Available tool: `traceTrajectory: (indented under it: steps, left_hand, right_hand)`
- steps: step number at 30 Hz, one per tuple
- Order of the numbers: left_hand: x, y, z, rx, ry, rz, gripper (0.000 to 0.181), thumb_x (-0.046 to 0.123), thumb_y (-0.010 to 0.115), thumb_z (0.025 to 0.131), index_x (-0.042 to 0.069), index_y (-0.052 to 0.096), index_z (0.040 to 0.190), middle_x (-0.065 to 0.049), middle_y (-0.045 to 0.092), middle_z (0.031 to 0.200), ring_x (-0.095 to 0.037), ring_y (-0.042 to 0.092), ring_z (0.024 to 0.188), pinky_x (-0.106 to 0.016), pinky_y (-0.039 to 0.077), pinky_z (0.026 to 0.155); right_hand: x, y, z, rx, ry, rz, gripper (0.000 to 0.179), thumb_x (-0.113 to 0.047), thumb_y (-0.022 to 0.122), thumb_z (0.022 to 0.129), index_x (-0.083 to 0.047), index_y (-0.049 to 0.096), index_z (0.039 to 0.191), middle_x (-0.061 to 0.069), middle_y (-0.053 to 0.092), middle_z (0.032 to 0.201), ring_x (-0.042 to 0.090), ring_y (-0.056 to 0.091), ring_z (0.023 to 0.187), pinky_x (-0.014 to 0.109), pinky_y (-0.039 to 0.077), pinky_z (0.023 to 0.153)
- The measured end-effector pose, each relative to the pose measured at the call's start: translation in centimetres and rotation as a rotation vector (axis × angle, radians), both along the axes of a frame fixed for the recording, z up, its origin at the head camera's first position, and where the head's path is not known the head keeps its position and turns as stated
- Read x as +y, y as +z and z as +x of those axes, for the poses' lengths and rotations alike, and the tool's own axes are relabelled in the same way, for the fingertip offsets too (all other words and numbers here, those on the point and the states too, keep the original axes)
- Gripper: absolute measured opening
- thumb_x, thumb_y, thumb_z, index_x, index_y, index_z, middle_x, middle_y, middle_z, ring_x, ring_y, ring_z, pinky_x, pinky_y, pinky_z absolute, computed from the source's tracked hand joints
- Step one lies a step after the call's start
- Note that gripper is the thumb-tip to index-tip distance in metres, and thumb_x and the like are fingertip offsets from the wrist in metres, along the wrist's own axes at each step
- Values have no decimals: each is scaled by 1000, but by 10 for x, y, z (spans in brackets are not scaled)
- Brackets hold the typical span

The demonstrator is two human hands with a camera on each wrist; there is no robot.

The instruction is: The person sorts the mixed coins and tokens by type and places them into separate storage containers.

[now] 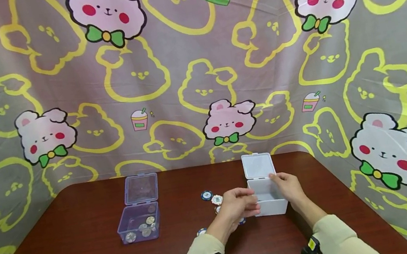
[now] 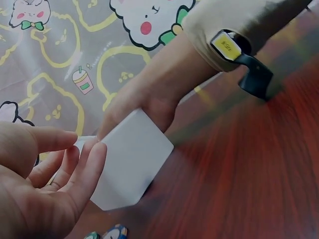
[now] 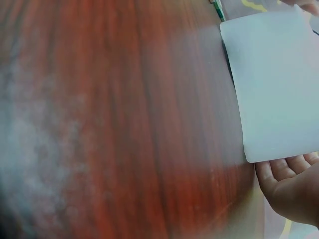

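Observation:
A white plastic box [image 1: 271, 207] with its hinged lid raised stands at the right of the table. My right hand [image 1: 288, 185] grips its right wall, thumb over the rim; in the right wrist view its fingers [image 3: 282, 172] lie along the box's edge. By the box's left front side is my left hand [image 1: 237, 205], fingers loosely bent and nothing showing between them. The left wrist view has that hand [image 2: 47, 184] close beside the box's white wall [image 2: 134, 159]. Several poker chips [image 1: 207, 195] lie left of the box, some partly hidden by the left hand.
A translucent purple box [image 1: 138, 224], lid also raised, stands on the left with several silver coins [image 1: 146, 232] inside. Both boxes are on a dark red-brown wooden table [image 1: 81, 239]. A patterned cloth [image 1: 176, 82] hangs behind and at the sides.

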State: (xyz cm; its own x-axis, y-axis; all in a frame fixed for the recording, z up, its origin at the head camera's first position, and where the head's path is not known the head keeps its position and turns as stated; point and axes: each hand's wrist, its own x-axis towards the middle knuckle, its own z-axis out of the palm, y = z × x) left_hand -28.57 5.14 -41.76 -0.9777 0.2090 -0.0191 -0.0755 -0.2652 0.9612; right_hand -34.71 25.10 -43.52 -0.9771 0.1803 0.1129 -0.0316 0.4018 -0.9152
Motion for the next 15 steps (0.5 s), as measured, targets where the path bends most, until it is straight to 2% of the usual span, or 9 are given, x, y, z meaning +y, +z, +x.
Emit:
traceTrajectory:
  steps: [15]
  left_hand:
    - [-36, -15, 20, 44, -50, -122, 23, -5, 68, 88, -9, 63, 109, -10, 66, 82, -17, 66, 64, -35, 60, 61]
  right_hand:
    - [0, -1, -1, -10, 13, 7, 42, -30, 59, 102, 10, 65, 113, 18, 61, 107, 31, 48, 101, 37, 38, 79]
